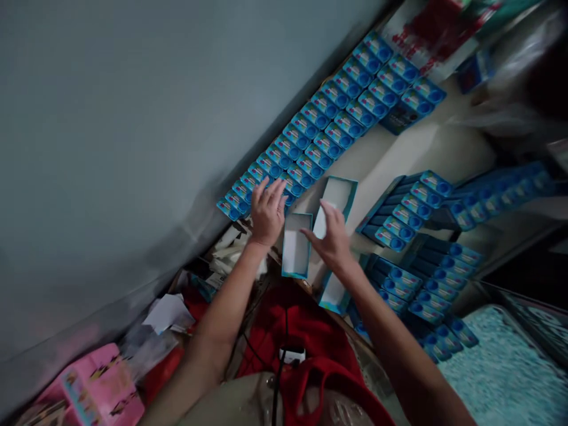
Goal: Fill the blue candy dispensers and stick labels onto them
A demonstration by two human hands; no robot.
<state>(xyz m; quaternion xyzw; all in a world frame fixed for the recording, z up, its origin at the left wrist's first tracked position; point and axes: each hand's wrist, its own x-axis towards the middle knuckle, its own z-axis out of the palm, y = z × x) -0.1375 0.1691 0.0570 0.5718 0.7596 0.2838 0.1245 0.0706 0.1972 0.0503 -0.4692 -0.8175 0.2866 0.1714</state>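
Left of centre, the left hand, fingers loosely spread, is positioned over the near end of the blue pack rows; contact cannot be determined. Immediately right lies an open box. Next, the right hand, thumb and forefinger spread apart, overlaps a second open box. Farther right stand grouped blue packs

On your left there is a plain grey wall — below it you can see a pink package and some white paper. At your lower right lies a speckled turquoise surface; at the upper right, red-and-white packaging.
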